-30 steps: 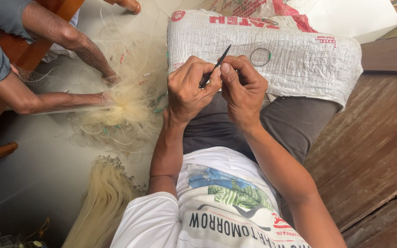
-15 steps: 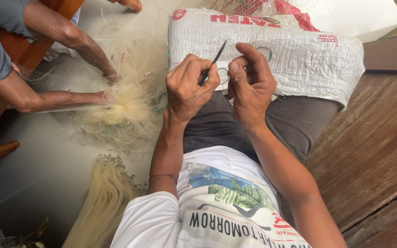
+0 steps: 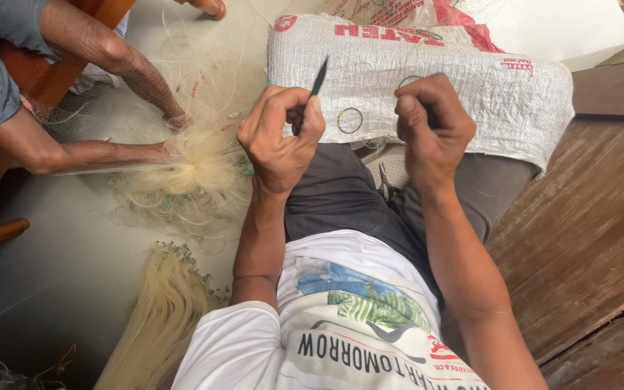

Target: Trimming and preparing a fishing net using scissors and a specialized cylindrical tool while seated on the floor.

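My left hand [image 3: 279, 137] is closed around a thin black pointed tool [image 3: 318, 76], whose tip points up over a white woven sack [image 3: 500, 94] lying across my lap. My right hand [image 3: 433, 123] is a tight fist a hand's width to the right, also over the sack. A thin dark loop of line [image 3: 409, 78] shows at the top of that fist. A small black ring [image 3: 349, 120] lies on the sack between my hands.
At the left, another person's forearms [image 3: 95, 155] reach into a pale tangled fishing net [image 3: 196, 166] on the grey floor. A bundle of pale fibres [image 3: 160, 303] lies by my left elbow. Brown wooden planks [image 3: 586, 231] run along the right.
My hands were touching around the black tool. They have pulled apart, the right hand moving right and closing into a fist, the left keeping the tool.
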